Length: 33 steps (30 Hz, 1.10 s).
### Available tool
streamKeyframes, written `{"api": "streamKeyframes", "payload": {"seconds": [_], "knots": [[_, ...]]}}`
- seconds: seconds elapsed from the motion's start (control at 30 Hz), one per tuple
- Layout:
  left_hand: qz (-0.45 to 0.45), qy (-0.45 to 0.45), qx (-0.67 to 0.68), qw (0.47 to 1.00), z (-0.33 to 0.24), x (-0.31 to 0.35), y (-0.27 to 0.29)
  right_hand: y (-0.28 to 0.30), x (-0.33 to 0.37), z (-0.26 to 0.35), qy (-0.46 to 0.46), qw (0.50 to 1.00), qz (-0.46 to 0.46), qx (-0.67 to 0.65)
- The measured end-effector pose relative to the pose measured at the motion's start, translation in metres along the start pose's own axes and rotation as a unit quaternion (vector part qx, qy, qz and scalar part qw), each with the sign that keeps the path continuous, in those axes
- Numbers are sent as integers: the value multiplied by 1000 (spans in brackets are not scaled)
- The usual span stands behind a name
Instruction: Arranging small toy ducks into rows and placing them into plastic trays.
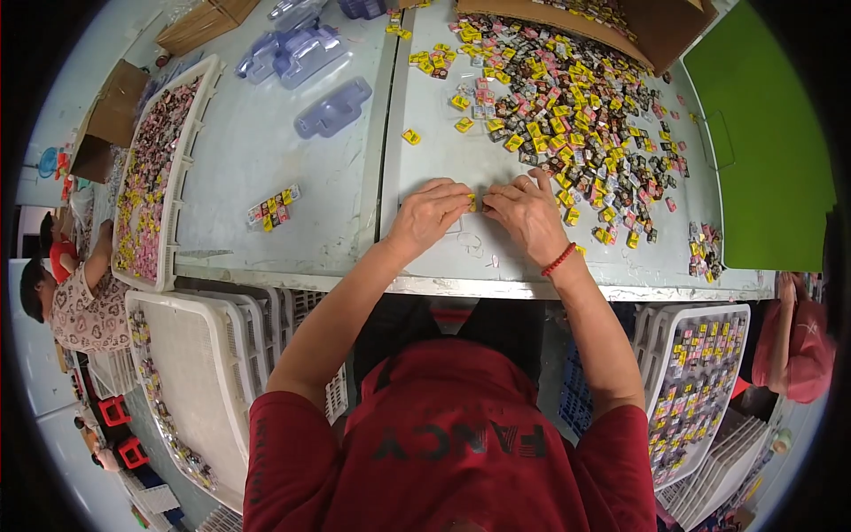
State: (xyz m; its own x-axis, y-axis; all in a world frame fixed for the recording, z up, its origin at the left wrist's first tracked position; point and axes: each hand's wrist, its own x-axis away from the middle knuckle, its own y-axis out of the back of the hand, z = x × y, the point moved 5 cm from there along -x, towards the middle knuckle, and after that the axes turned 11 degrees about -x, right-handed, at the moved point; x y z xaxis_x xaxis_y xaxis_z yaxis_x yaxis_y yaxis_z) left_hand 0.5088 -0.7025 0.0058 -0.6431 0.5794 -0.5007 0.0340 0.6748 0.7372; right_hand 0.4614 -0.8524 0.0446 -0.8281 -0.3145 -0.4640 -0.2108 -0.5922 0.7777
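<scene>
Pinching a small yellow block (472, 204), the left hand (434, 213) has it at its fingertips; the right hand (527, 213) curls its fingers just beside it, and whether they grasp anything cannot be told. One red beaded bracelet (559, 259) circles the right wrist. Dark lettering crosses the wearer's red short-sleeved T-shirt (452, 408) at six o'clock; print on the blocks is too small to read. A heap of yellow, pink and black blocks (567, 115), too many to count, spreads from twelve to three o'clock, crowding the right hand. Beyond it, toward one o'clock, lies one brown cardboard box (678, 31). One bluish clear plastic tray (333, 108) lies alone at ten o'clock. At nine, one small cluster of blocks (275, 209) sits before a filled white plastic crate (182, 168).
</scene>
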Motion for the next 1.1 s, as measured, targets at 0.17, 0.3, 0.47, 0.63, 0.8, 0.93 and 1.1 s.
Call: {"api": "streamKeyframes", "payload": {"seconds": [0.17,0.3,0.47,0.63,0.8,0.93,1.1], "knots": [[-2,-17,-5,1000,2,0,0,1,1,5,10,992,94,87],[12,-18,-5,1000,2,-1,-3,3,3,3,3,996,57,75],[9,-16,-10,1000,4,1,-2,-10,-6,6,6,991,106,76],[10,-32,0,999,-1,-2,-3,-15,-3,2,21,996,77,48],[17,-3,-7,1000,-1,0,1,-29,23,4,0,999,-40,24],[18,-38,-4,999,-6,-1,4,-37,36,23,-70,993,-23,89],[33,-45,-43,998,-13,-6,3,-25,37,19,-107,994,-6,23]]}}
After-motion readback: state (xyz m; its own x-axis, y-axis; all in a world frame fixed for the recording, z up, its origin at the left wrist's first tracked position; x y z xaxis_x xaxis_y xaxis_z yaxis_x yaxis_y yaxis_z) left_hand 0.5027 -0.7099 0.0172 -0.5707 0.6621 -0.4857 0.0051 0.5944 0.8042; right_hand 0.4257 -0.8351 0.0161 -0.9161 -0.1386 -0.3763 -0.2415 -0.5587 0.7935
